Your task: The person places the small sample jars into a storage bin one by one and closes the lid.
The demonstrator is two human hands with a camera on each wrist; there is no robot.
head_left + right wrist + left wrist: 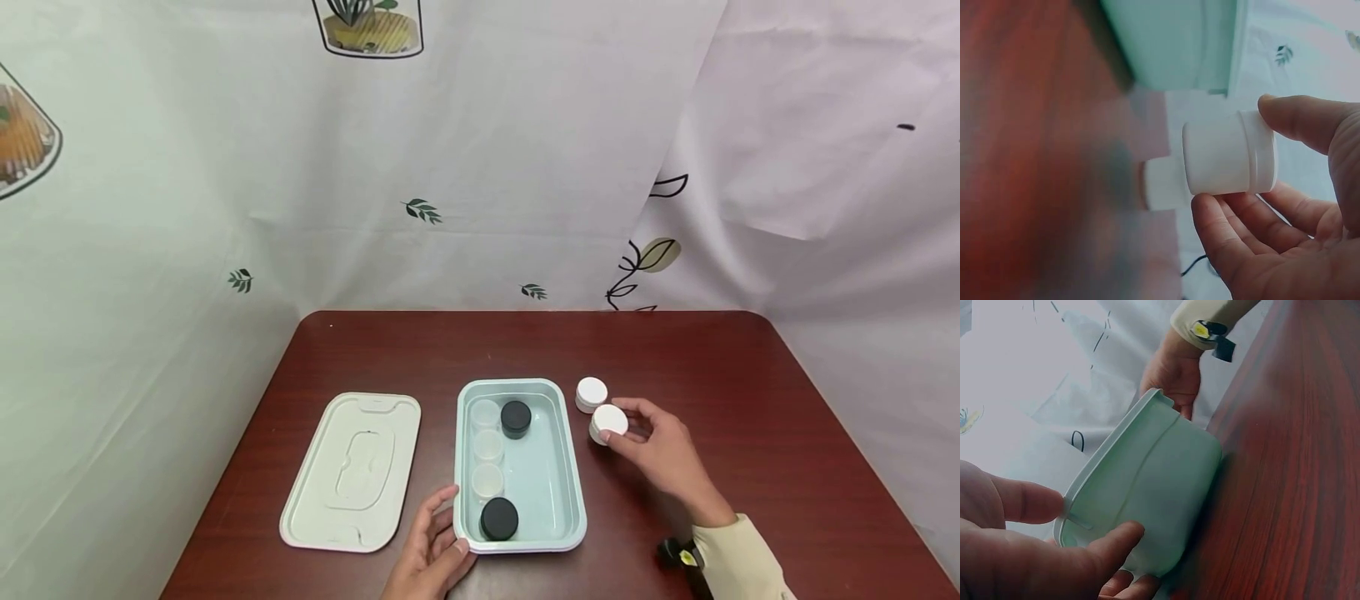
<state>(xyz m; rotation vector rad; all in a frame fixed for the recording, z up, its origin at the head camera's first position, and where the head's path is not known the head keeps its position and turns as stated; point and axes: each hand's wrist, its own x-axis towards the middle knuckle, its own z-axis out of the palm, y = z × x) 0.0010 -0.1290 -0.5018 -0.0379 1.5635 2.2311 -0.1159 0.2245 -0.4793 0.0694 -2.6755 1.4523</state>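
jar (609,423), white and capped, is pinched between thumb and fingers of a person's right hand (663,458), just outside the right side of a pale green tray (543,479); the thumb lies against the cap and a fingertip meets the jar's lower body. the left hand (435,558) grips the tray at its near left corner, one digit at the rim and another against the outer wall. a second white jar (592,393) stands on the tabletop (420,346) just beyond the first, near the tray's far right corner. inside the tray, three translucent pots (489,447) line up along the left wall; a black jar (515,418) sits beside the farthest pot, and another black jar (499,518) at the near end of the row. to the left, apart from the tray, a pale lid (360,475) lies flat. a cream sleeve (738,558) covers the right forearm, a dark device (669,552) with a yellow spot at its cuff. behind the reddish-brown tabletop hangs white cloth (525,125) printed with leaves.
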